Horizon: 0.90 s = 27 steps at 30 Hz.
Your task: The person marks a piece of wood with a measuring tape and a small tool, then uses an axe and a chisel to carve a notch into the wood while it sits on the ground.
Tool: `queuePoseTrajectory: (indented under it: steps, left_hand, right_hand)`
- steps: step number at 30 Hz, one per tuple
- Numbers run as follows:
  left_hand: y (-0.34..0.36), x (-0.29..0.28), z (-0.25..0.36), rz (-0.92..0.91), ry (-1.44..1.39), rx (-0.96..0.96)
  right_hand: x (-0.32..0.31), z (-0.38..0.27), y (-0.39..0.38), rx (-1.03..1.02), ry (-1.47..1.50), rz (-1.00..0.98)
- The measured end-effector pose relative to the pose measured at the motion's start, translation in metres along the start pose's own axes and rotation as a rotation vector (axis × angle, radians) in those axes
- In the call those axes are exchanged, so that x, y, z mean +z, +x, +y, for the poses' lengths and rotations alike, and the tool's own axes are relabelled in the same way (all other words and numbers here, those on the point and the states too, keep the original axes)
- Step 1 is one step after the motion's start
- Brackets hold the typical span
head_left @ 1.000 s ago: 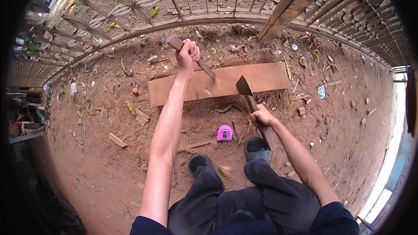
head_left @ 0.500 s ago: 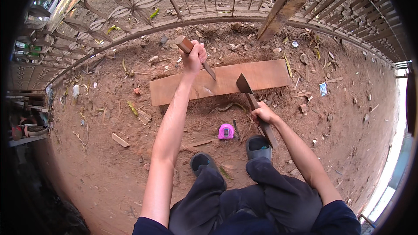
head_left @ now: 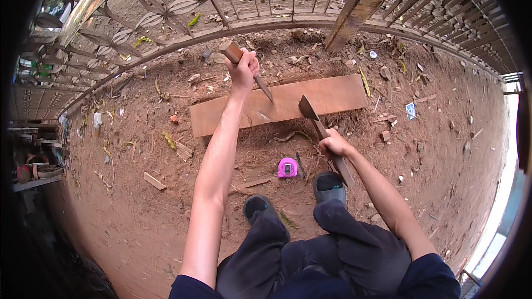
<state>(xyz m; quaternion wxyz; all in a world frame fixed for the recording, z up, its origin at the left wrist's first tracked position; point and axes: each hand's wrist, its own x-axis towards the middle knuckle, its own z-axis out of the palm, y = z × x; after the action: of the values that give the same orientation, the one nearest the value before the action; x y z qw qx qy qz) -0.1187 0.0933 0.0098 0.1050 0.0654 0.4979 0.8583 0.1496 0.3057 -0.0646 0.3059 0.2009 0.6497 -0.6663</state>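
Observation:
A long reddish-brown plank lies on the dirt. My left hand grips a chisel-like tool by its wooden handle, its narrow blade slanting down to the plank's surface near a pale mark. My right hand is closed on the long handle of a dark, broad-bladed tool, whose blade is over the plank's near edge, right of the chisel. A pink tape measure and a thin dark stick-like item lie between the plank and my feet.
A patterned metal fence with a thick post runs beyond the plank. My shoes stand on the near side. Scraps, stones and leaves litter the dirt. Cluttered shelving is at far left, a pale ledge at far right.
My left hand and the chisel's handle end have shifted slightly, the handle tilting a little. My right hand has edged slightly forward. Both grips stay as they were.

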Motion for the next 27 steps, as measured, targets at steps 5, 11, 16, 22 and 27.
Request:
queuePoseTrajectory:
  steps: [5, 11, 16, 22, 27]
  left_hand:
    - [-0.004, 0.004, -0.001, -0.027, 0.019, 0.033]
    - [-0.009, 0.009, -0.009, -0.083, 0.023, 0.014]
    - [-0.023, 0.020, -0.006, -0.085, 0.090, 0.092]
    - [-0.035, 0.029, -0.013, -0.110, 0.211, 0.124]
    - [-0.039, 0.026, -0.023, -0.129, 0.293, 0.197]
  right_hand:
    - [-0.001, 0.002, 0.000, -0.002, 0.004, -0.007]
    - [-0.002, -0.002, 0.000, -0.025, -0.030, -0.011]
    - [-0.002, 0.000, 0.001, -0.003, -0.002, -0.019]
    - [-0.005, 0.006, 0.004, 0.017, 0.006, -0.019]
    - [-0.004, 0.008, 0.005, -0.011, -0.029, -0.008]
